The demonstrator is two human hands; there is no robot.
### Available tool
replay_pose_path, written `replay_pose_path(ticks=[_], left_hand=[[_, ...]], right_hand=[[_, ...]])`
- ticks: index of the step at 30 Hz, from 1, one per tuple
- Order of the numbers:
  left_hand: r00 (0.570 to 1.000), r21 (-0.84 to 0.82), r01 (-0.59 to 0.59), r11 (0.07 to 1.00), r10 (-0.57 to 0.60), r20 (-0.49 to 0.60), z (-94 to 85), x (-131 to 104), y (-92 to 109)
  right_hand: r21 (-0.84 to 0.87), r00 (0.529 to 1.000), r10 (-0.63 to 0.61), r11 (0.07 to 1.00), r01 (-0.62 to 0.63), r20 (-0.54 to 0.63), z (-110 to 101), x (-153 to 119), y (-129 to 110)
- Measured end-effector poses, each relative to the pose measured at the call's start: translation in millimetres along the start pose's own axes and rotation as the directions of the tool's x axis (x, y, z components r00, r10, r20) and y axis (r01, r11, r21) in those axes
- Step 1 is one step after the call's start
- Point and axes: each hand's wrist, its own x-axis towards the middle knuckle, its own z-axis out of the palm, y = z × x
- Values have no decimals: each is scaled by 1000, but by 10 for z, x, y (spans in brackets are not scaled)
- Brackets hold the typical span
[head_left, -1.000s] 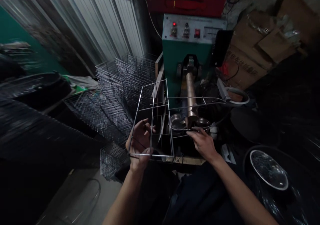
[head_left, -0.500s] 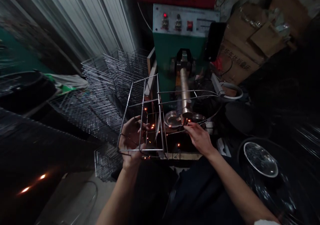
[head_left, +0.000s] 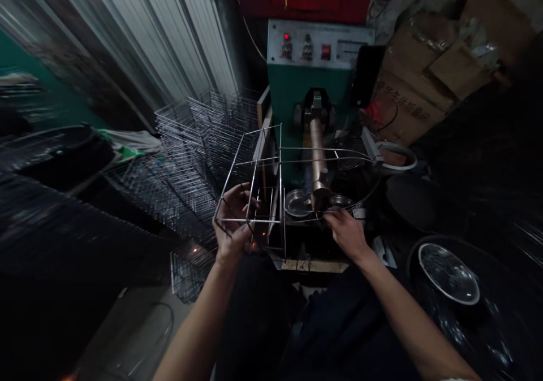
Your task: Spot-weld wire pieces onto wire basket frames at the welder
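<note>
My left hand (head_left: 231,231) is wrapped round the left end of a wire rack (head_left: 265,221), its fingers curled among the thin metal rods. From the boxy left end, long wires run right, past the machine's arm, and bend into a rounded loop. My right hand (head_left: 348,235) pinches the rack's lower wire just below the tip of the thick copper-coloured electrode arm (head_left: 317,149); its fingertips are partly hidden. That arm juts from a green spot welder (head_left: 282,95) with a lit red lamp. Small metal dishes (head_left: 297,203) lie behind the rack, beside the arm's tip.
Stacked wire racks (head_left: 186,172) stand close on the left. Cardboard boxes (head_left: 413,101) are at the back right, with a round tub (head_left: 396,157) in front. A dark item with a glassy round top (head_left: 448,273) is at the lower right. Some sparks glow near my left hand.
The bright sparks at the electrode tip have gone, leaving a few faint ones at left. The rack's near-left end has tilted up. The whole view has shifted slightly right and down.
</note>
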Motion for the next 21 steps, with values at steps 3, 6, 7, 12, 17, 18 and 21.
replay_pose_path(ticks=[3,6,7,12,17,18,21], left_hand=[[999,-47,38,998,-38,2,-38,78,-51],[1000,-94,25,995,-24,18,-46,165,-104],[999,-93,18,996,-15,35,-42,193,-116],[997,-79,3,997,3,77,-24,286,-134],[995,-84,2,996,6,100,-61,335,-184],[995,-77,3,997,5,102,-76,347,-203],[995,-56,3,998,3,104,-121,381,-252]], right_hand=[[-4,998,46,999,-46,49,-24,33,-6],[-22,992,77,997,-75,102,-45,106,7],[-28,990,82,996,-79,116,-48,132,13],[-48,989,111,993,-107,102,-23,214,27],[-27,996,92,995,-92,12,13,215,38],[-22,996,87,996,-87,3,19,219,41],[-6,997,83,997,-83,-5,30,256,53]])
